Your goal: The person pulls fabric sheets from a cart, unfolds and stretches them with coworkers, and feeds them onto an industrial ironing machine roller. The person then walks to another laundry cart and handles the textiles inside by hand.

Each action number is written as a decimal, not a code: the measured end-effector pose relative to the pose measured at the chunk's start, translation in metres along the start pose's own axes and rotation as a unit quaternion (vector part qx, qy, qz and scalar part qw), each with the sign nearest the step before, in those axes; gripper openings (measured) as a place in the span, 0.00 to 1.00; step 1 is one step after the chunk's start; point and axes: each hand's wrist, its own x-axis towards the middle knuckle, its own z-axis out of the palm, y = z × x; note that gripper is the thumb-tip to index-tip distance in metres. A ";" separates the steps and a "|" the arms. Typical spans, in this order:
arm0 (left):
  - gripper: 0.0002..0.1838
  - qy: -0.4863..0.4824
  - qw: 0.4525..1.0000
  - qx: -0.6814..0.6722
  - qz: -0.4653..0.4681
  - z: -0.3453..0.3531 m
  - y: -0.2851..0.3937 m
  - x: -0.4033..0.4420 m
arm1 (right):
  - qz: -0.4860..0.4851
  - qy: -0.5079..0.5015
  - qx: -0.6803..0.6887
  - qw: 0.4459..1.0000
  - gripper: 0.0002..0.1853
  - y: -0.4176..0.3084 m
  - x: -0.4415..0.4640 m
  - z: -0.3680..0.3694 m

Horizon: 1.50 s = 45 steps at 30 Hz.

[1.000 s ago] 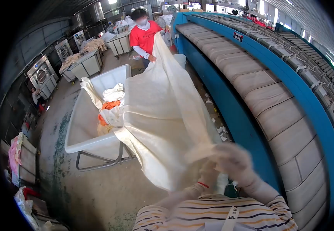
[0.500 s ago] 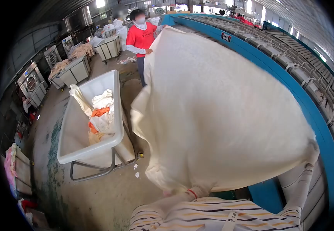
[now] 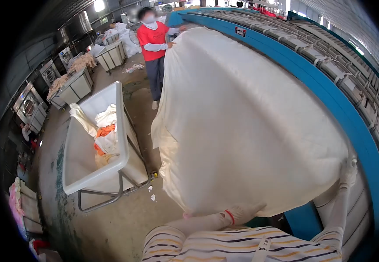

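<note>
A large cream cloth sheet [image 3: 250, 122] is spread between me and a co-worker, with its left edge wavy and hanging. My left hand [image 3: 243, 213], in a pale knit glove with a red cuff band, lies against the near edge, fingers stretched out over the fabric. At the near right corner, my gloved right hand [image 3: 349, 171] is closed on the sheet, close to the blue machine frame. Across from me, a co-worker [image 3: 154, 41] in a red shirt holds the far edge with both hands.
A white wheeled tub [image 3: 121, 153] with white and orange cloths stands at left. Along my right runs a long blue machine [image 3: 329, 96] with rollers and straps. Laundry carts [image 3: 76, 85] and washing machines [image 3: 28, 105] line the left wall. Scraps [image 3: 153, 197] lie on the floor.
The sheet has flattened and its billow has dropped. My left hand has shifted right along the near edge, its fingers now showing. The right hand still grips its corner, and the view has turned slightly.
</note>
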 end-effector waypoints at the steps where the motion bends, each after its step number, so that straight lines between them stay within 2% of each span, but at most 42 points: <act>1: 0.22 0.018 1.000 0.002 0.015 0.003 0.004 0.012 | -0.004 0.016 0.038 0.999 0.18 -0.015 -0.017 -0.020; 2: 0.21 0.035 0.999 0.004 0.030 0.007 0.009 0.024 | -0.007 0.031 0.076 0.997 0.18 -0.018 -0.030 -0.031; 3: 0.21 0.052 0.998 0.004 0.045 0.008 0.014 0.034 | -0.036 0.087 0.165 0.982 0.17 0.008 -0.049 -0.003; 4: 0.20 0.064 0.996 0.021 0.058 -0.002 0.025 0.042 | 0.065 0.061 0.352 0.932 0.14 -0.001 -0.078 -0.009; 5: 0.19 0.075 0.994 0.035 0.069 -0.022 0.044 0.050 | 0.054 0.013 0.487 0.872 0.09 -0.023 -0.109 -0.046; 6: 0.18 0.082 0.992 0.047 0.078 -0.032 0.054 0.056 | -0.025 -0.074 0.573 0.816 0.09 -0.018 -0.137 -0.055; 7: 0.17 0.089 0.990 0.016 0.104 -0.026 0.057 0.067 | 0.095 -0.170 0.607 0.771 0.10 -0.007 -0.175 -0.029; 8: 0.17 0.094 0.987 -0.016 0.126 -0.012 0.059 0.083 | -0.038 -0.228 0.580 0.781 0.11 -0.027 -0.190 -0.051; 9: 0.17 0.099 0.983 -0.051 0.143 0.004 0.064 0.095 | -0.080 -0.177 0.494 0.848 0.14 -0.048 -0.216 -0.044; 10: 0.17 0.123 0.975 -0.060 0.177 0.024 0.073 0.109 | 0.054 -0.259 0.554 0.789 0.22 -0.064 -0.243 -0.048; 11: 0.17 0.149 0.964 -0.070 0.210 0.040 0.080 0.115 | -0.030 -0.281 0.490 0.825 0.27 -0.082 -0.248 -0.065; 12: 0.17 0.122 0.964 -0.045 0.232 0.039 0.091 0.110 | -0.051 -0.398 0.444 0.801 0.26 -0.083 -0.260 -0.058; 13: 0.17 0.100 0.962 -0.017 0.255 0.026 0.111 0.105 | -0.050 -0.416 0.443 0.793 0.25 -0.090 -0.270 -0.047; 15: 0.17 0.027 0.955 -0.020 0.296 0.007 0.131 0.090 | 0.088 -0.383 0.501 0.771 0.23 -0.086 -0.286 -0.018; 17: 0.16 -0.065 0.938 -0.082 0.331 -0.010 0.132 0.077 | 0.256 -0.308 0.559 0.726 0.22 -0.068 -0.293 0.017; 19: 0.16 -0.026 0.938 -0.099 0.331 -0.054 0.107 0.062 | 0.359 -0.236 0.578 0.693 0.20 -0.045 -0.294 0.049; 20: 0.16 -0.014 0.961 -0.064 0.270 -0.066 0.086 0.060 | 0.378 -0.212 0.573 0.696 0.20 -0.031 -0.293 0.062; 21: 0.16 -0.007 0.978 -0.028 0.208 -0.078 0.066 0.057 | 0.334 -0.218 0.560 0.726 0.17 -0.017 -0.285 0.063; 22: 0.16 -0.009 0.995 0.051 0.080 -0.070 0.019 0.059 | 0.290 -0.220 0.546 0.755 0.15 -0.004 -0.278 0.062; 24: 0.17 0.092 0.990 0.089 -0.063 -0.087 -0.068 0.031 | 0.233 -0.230 0.482 0.813 0.13 0.034 -0.276 0.092; 26: 0.18 0.241 0.941 0.122 -0.202 -0.134 -0.146 -0.028 | 0.289 -0.204 0.492 0.796 0.12 0.028 -0.281 0.107; 29: 0.19 0.435 0.792 0.161 -0.396 -0.204 -0.233 -0.148 | 0.289 -0.184 0.521 0.782 0.13 -0.018 -0.286 0.123; 30: 0.21 0.494 0.739 0.133 -0.439 -0.220 -0.254 -0.189 | 0.284 -0.207 0.514 0.783 0.13 -0.042 -0.288 0.134; 32: 0.23 0.506 0.624 0.241 -0.545 -0.225 -0.330 -0.261 | 0.277 -0.302 0.438 0.800 0.14 -0.109 -0.302 0.142; 35: 0.26 0.447 0.548 0.424 -0.566 -0.235 -0.397 -0.327 | 0.169 -0.473 0.322 0.802 0.14 -0.224 -0.327 0.146; 37: 0.31 0.360 0.627 0.178 -0.668 -0.273 -0.381 -0.326 | 0.044 -0.556 0.271 0.785 0.15 -0.322 -0.336 0.135; 39: 0.35 0.246 0.686 0.023 -0.684 -0.302 -0.372 -0.321 | -0.106 -0.593 0.266 0.753 0.15 -0.436 -0.328 0.118; 40: 0.36 0.243 0.704 -0.005 -0.668 -0.302 -0.379 -0.327 | -0.183 -0.592 0.277 0.735 0.16 -0.503 -0.320 0.105; 42: 0.38 0.257 0.735 -0.051 -0.626 -0.307 -0.398 -0.344 | -0.321 -0.558 0.321 0.695 0.16 -0.651 -0.300 0.075; 43: 0.39 0.273 0.749 -0.069 -0.600 -0.310 -0.410 -0.355 | -0.378 -0.551 0.349 0.657 0.17 -0.740 -0.285 0.040; 44: 0.40 0.245 0.784 -0.074 -0.565 -0.318 -0.424 -0.368 | -0.445 -0.539 0.327 0.636 0.20 -0.803 -0.284 0.051; 45: 0.41 0.263 0.773 -0.209 -0.538 -0.322 -0.444 -0.381 | -0.542 -0.405 0.368 0.638 0.20 -0.868 -0.282 0.031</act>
